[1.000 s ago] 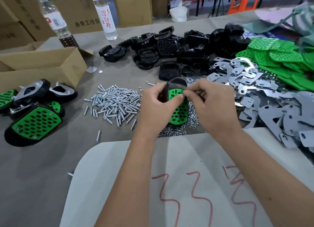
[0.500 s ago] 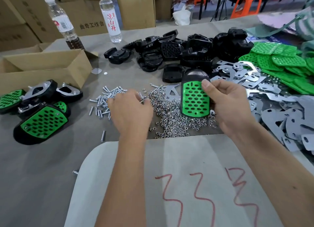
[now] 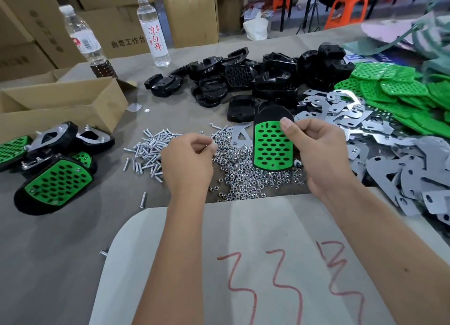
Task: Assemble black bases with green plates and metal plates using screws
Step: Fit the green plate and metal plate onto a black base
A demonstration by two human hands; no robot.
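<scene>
**A:** Why's the right hand (image 3: 321, 154) holding the black base (image 3: 272, 114) upright in the middle of the frame?

**B:** Probably so the green plate (image 3: 271, 146) faces up and the holes show. The grip's clamped on its right edge, thumb on the plate.

**A:** And the left hand (image 3: 187, 159)?

**B:** Fingers curled together over the screw pile (image 3: 148, 149) on the bench (image 3: 60, 239), centre-left. Looks like it's pinching a screw, but I can't tell.

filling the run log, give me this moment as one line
right hand: holds black base with green plate upright | left hand: fingers curled over screw pile, grasp unclear | metal plate: not yet fitted
</scene>
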